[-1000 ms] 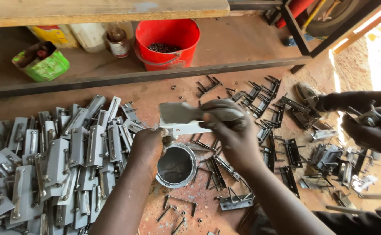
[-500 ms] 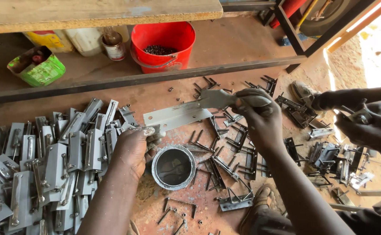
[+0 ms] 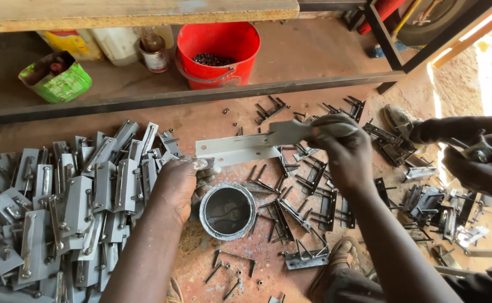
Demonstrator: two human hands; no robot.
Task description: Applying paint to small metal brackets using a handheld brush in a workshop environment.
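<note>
at nine o'clock, filling the left of my view, the big heap of grey metal brackets [image 3: 60,207] lies spread on the reddish floor [image 3: 212,120]. up at twelve the long dark shelf [image 3: 313,56] carries a red bucket [image 3: 219,53] with dark bits inside, and over at ten o'clock a green tub [image 3: 55,78] sits beside pale jugs and a small tin [image 3: 155,55].

at three o'clock another person's hands [image 3: 476,165] are busy over a second scatter of dark metal parts [image 3: 431,202] — those are not mine.

now my own work, dead centre: a long flat metal plate [image 3: 240,148] is off the floor, running from about nine to about two o'clock across the middle. my right hand [image 3: 341,148] is clamped on its right end, with a pale rag [image 3: 335,128] bunched in the same grip. my left hand [image 3: 181,182] is at the plate's left end, fingers curled under it — i can't tell whether they actually pinch it or just touch it. the two hands are well apart, one at each end.

just below the plate, at six o'clock from it, stands a round open can [image 3: 227,210], touching the heel of my left hand. loose dark bent rods [image 3: 285,207] lie to its right, and small bolts [image 3: 229,275] lie below it.
</note>
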